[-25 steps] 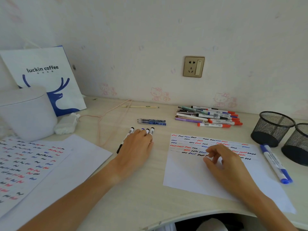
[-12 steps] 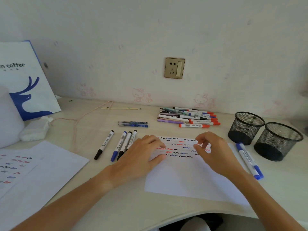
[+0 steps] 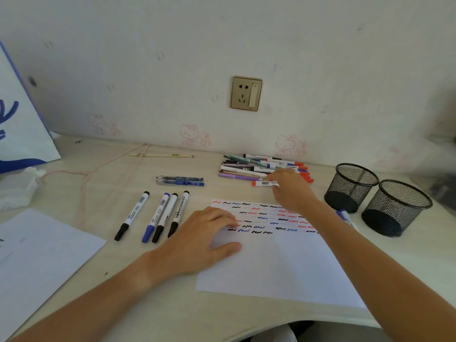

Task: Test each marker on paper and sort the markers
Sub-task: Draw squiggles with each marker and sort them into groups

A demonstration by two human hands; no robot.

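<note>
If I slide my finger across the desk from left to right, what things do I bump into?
Paper bag → four markers → left hand → scribbled paper → two mesh cups.

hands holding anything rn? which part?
Left hand holds nothing, flat on the paper. Right hand is on the red-capped marker's barrel end; a closed grip cannot be told.

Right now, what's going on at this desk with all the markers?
A person is testing markers on a sheet of paper already covered in red, blue and black squiggles. The left hand rests flat on the sheet, steadying it, while the right hand reaches to the marker pile by the wall, fingers at a red-capped marker. Four markers lie in a row left of the sheet; two mesh cups stand on the right.
</note>
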